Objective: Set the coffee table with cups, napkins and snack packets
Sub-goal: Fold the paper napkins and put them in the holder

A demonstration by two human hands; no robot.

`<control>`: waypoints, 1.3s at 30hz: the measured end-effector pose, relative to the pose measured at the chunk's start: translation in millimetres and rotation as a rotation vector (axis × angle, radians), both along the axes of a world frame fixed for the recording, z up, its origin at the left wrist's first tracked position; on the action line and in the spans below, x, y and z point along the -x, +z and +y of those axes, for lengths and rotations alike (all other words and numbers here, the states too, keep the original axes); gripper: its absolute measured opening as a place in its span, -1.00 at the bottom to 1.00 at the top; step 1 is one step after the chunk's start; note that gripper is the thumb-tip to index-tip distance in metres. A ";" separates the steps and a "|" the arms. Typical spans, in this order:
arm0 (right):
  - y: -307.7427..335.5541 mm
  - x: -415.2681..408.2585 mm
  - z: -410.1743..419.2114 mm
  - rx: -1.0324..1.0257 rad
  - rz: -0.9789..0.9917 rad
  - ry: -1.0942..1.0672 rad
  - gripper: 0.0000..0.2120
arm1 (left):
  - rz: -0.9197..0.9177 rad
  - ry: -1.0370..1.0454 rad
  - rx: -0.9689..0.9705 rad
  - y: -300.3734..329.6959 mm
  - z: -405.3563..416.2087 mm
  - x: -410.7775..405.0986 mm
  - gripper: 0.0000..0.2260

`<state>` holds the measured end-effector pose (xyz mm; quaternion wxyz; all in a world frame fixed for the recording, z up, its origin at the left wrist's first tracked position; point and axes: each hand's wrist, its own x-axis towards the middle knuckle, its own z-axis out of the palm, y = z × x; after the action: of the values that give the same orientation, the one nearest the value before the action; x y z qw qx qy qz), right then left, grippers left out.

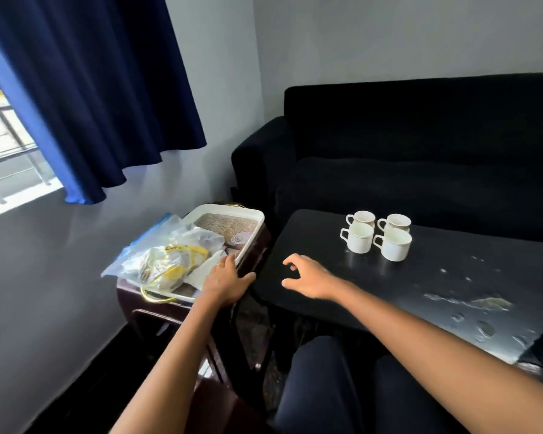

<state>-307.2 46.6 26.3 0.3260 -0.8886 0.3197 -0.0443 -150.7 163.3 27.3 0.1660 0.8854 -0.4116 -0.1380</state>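
Several white cups (pixel 376 231) stand grouped on the far part of the black coffee table (pixel 420 283). To the left, a white tray (pixel 251 219) rests on a dark wooden side table (pixel 145 311). In the tray lie clear bags of yellow snack packets (pixel 170 261) and white napkins (pixel 203 270). My left hand (pixel 228 280) lies flat on the tray's near right edge, beside the napkins, fingers together, holding nothing. My right hand (pixel 308 277) hovers over the coffee table's left end, fingers spread and curled, empty.
A black sofa (pixel 420 145) stands behind the coffee table. The table's right part has peeled, worn patches (pixel 477 305). A dark blue curtain (pixel 107 89) hangs by a window at left. My legs in dark trousers (pixel 342 389) are below, close to the table's edge.
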 end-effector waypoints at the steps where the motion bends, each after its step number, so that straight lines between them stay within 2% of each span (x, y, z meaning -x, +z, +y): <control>1: 0.4 -9.2 4.6 -0.014 -0.022 0.011 -0.52 | 0.006 0.040 0.018 -5.8 7.2 -3.0 -0.32; 7: -7.2 -56.7 27.4 -0.178 -0.163 -0.076 -0.66 | 0.009 0.157 -0.063 -28.1 26.3 -20.6 -0.24; 13: -20.1 -103.7 41.8 -0.295 -0.222 -0.227 -0.65 | 0.043 0.119 -0.211 -44.0 29.8 -38.0 -0.27; 20: -37.9 -141.4 49.5 -0.642 -0.276 -0.429 -0.76 | 0.045 0.083 -0.273 -46.3 26.3 -34.3 -0.28; 25: -44.0 -155.2 56.4 -0.624 -0.351 -0.541 -0.76 | 0.035 0.079 -0.250 -44.0 27.3 -32.4 -0.31; 30: -47.4 -160.7 54.4 -0.675 -0.394 -0.639 -0.93 | 0.038 0.080 -0.240 -42.3 25.5 -30.8 -0.33; 34: -45.5 -160.2 55.4 -0.654 -0.440 -0.679 -0.84 | 0.044 0.078 -0.238 -40.9 24.6 -29.7 -0.32; 39: -39.9 -158.0 57.1 -0.746 -0.545 -0.766 -0.81 | 0.046 0.086 -0.213 -36.9 23.4 -26.6 -0.35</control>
<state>-149.1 103.7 -13.7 0.6470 -0.4925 0.5160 -0.2694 -124.1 186.7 -9.6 0.0860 0.9115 -0.3524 -0.1938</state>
